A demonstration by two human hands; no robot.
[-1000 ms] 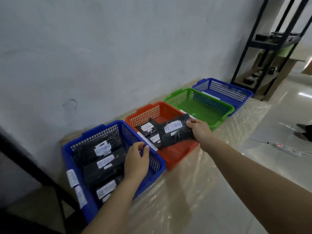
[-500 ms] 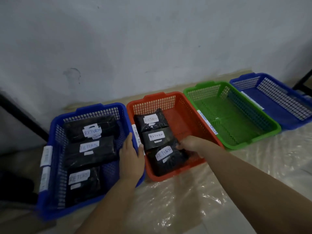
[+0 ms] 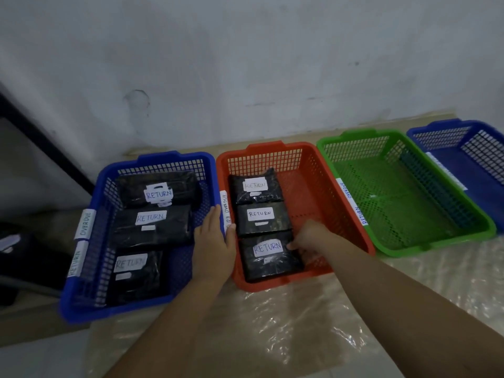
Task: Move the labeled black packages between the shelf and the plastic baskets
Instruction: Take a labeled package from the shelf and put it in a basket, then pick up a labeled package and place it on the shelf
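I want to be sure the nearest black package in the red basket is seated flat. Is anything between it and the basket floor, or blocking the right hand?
Nothing visible does. The nearest black package lies in the red plastic basket, with the right hand touching its right edge.

Two arms in shot, and both are bare the whole way up: no sleeve on either one, no cuff showing at the bottom edge of the view. The left forearm (image 3: 169, 320) shows a long bare stretch, with no watch and no band at the wrist. The left hand (image 3: 214, 245) carries no glove, no ring that can be made out on the fingers. Over to the right forearm (image 3: 403, 304), the same story, bare from wrist to the edge of the view, nothing strapped on. The right hand (image 3: 309, 238) is also ungloved; its fingertips are too blurred to say anything about the nails.
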